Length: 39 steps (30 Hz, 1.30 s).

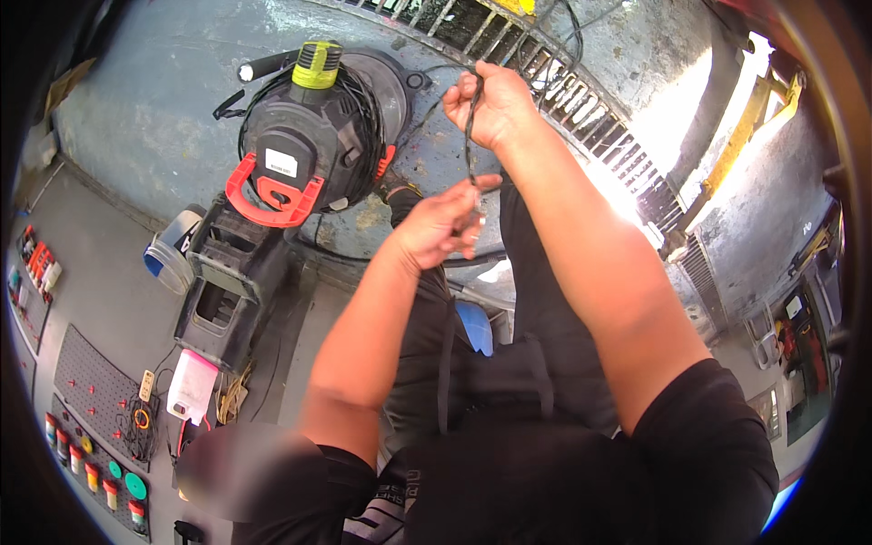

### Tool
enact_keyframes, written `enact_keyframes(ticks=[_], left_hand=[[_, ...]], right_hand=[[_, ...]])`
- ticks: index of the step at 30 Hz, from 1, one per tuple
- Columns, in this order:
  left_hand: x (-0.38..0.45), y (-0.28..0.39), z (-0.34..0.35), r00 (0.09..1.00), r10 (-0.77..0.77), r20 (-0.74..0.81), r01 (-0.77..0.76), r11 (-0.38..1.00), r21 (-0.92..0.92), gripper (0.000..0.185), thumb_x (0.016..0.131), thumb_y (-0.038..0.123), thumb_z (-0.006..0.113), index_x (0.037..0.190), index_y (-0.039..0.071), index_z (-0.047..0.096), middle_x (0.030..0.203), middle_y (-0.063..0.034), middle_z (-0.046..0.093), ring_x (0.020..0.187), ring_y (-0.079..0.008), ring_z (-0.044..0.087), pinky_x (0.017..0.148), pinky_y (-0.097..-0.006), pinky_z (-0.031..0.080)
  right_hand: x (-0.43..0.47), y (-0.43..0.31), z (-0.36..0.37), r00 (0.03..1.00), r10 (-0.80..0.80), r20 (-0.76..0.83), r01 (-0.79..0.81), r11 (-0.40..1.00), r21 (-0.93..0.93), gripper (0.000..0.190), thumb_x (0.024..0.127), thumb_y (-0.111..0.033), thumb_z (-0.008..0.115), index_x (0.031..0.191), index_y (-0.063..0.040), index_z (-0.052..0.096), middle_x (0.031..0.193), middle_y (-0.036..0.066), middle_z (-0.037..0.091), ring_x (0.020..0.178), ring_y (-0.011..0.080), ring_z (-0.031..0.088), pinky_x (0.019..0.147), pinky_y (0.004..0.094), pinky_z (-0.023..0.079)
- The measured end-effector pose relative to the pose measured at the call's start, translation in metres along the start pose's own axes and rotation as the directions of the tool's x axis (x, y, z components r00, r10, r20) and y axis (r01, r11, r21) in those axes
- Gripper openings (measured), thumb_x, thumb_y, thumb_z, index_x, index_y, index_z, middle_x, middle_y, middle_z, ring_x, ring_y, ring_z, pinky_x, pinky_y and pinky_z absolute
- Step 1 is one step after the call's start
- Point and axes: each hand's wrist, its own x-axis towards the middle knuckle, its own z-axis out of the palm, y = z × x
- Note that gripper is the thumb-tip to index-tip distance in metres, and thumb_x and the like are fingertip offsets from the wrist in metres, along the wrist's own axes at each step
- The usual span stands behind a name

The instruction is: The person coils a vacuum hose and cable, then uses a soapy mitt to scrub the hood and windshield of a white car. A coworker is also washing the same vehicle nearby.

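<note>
A thin black power cord (469,129) runs between my two hands above the floor. My right hand (489,102) is raised near the floor grate with the fingers closed around the cord. Lower down, my left hand (446,221) has the same cord at its fingertips, the other fingers curled loosely. Left of both hands stands a drum-shaped vacuum cleaner (306,136) with a red handle (276,197) and yellow-green tape on its top fitting (317,65). More black cord (371,116) is wound around its head.
A metal floor grate (593,109) crosses beyond my hands. Beside the vacuum are a black plastic case (231,286) and a clear tub (165,257). A dark hose (340,257) lies behind my left hand. A yellow metal arm (739,139) stands at right; pegboards (102,381) hang at lower left.
</note>
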Motion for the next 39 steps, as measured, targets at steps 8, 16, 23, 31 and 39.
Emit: enact_keyframes(ticks=[8,16,23,31,39], left_hand=[[0.012,-0.038,0.007,0.92,0.391,-0.039,-0.321,0.805,0.498,0.026,0.109,0.027,0.066,0.121,0.008,0.08,0.077,0.0049,0.052,0.069,-0.005,0.042,0.064,-0.0277,0.037],[0.031,0.067,0.026,0.844,0.523,-0.117,-0.379,0.737,0.56,0.054,0.112,0.046,0.055,0.079,0.005,0.066,0.095,-0.0093,0.075,0.095,-0.0175,0.061,0.094,-0.0356,0.044],[0.03,0.24,0.02,0.74,0.653,0.16,-0.638,0.607,0.475,0.032,0.109,0.036,0.061,0.087,0.012,0.061,0.07,0.0038,0.043,0.055,-0.0086,0.036,0.051,-0.0284,0.029],[-0.095,0.412,-0.185,0.498,0.787,-0.364,0.469,0.109,0.877,0.046,0.105,0.057,0.063,0.106,0.012,0.074,0.081,-0.0049,0.063,0.071,-0.0177,0.057,0.07,-0.0365,0.045],[-0.137,0.305,-0.283,0.448,0.801,-0.396,0.555,0.098,0.826,0.07,0.104,0.066,0.057,0.098,-0.001,0.075,0.106,-0.0268,0.077,0.106,-0.0477,0.07,0.092,-0.0529,0.053]], right_hand=[[-0.021,0.004,-0.039,0.979,-0.083,0.186,0.155,0.893,-0.422,0.046,0.116,-0.05,0.047,0.106,-0.008,0.062,0.083,0.004,0.064,0.073,0.0208,0.065,0.077,0.0431,0.056],[-0.149,-0.064,-0.224,0.915,0.239,0.326,0.379,-0.23,-0.896,0.046,0.112,-0.056,0.052,0.121,-0.017,0.074,0.099,0.009,0.077,0.083,0.0227,0.072,0.084,0.0419,0.057],[-0.183,-0.072,-0.269,0.942,-0.022,0.336,0.242,-0.65,-0.72,0.037,0.102,-0.047,0.071,0.111,-0.011,0.07,0.088,0.016,0.073,0.088,0.0412,0.071,0.081,0.0521,0.055],[-0.135,0.075,-0.173,0.844,0.329,0.424,0.532,-0.409,-0.741,0.044,0.113,-0.052,0.048,0.112,-0.01,0.061,0.097,0.023,0.072,0.101,0.0474,0.069,0.087,0.0579,0.053],[-0.132,0.135,-0.156,0.811,0.54,0.226,0.485,-0.404,-0.775,0.053,0.114,-0.057,0.041,0.113,-0.008,0.063,0.106,0.023,0.072,0.11,0.0456,0.067,0.095,0.057,0.051]])
